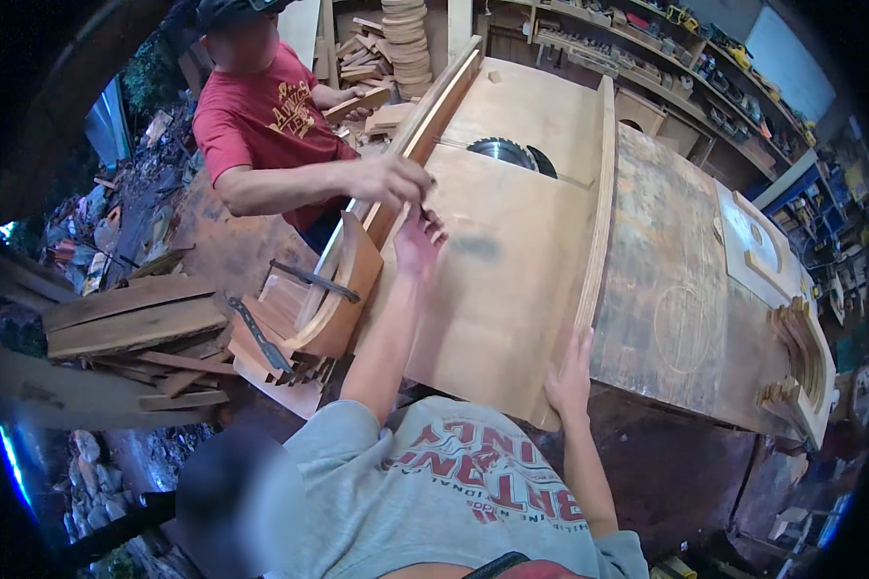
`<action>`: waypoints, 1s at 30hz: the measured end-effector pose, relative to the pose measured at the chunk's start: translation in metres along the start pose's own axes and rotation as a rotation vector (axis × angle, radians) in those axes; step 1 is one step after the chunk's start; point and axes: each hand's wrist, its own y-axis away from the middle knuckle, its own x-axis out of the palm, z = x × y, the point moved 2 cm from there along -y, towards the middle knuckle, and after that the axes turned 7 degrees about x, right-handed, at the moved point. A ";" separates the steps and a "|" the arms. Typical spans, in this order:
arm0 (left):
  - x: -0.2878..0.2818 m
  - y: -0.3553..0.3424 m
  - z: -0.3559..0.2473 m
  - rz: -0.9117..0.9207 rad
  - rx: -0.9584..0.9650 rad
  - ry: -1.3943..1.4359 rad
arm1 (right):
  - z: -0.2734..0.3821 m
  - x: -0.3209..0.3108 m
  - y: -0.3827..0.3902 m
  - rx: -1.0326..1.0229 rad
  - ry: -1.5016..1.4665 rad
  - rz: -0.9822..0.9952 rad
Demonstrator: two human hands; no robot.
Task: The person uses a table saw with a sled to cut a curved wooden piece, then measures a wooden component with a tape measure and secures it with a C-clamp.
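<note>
My left hand (pixel 418 243) is raised beside the long wooden fence (pixel 433 121), fingers curled at a small dark item I cannot make out, right under a co-worker's hand (pixel 391 181). My right hand (pixel 568 376) lies with extended fingers along the near right part of a plywood sled board (pixel 492 318), beside its right rail (pixel 594 251). A circular saw blade (pixel 497 150) sticks up through the sled's far half. At the fence's near end a curved wooden block (pixel 352 270) sits with bar clamps (pixel 261 336).
The co-worker (pixel 261 125) in red stands across at left, holding a wooden piece (pixel 357 101). Wood offcuts (pixel 135 328) are piled at left. A worn side table (pixel 666 289) carries curved pieces (pixel 806 367) at right. Tool shelves (pixel 686 48) line the back.
</note>
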 end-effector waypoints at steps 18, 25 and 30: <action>-0.049 -0.103 0.038 0.332 0.786 -1.749 | -0.035 0.013 -0.276 0.125 0.216 -0.279; -0.051 -0.114 0.045 0.415 0.604 -1.808 | -0.048 0.024 -0.369 0.305 0.269 -0.352; -0.046 -0.120 0.048 0.409 0.564 -1.853 | -0.056 0.023 -0.365 0.323 0.244 -0.332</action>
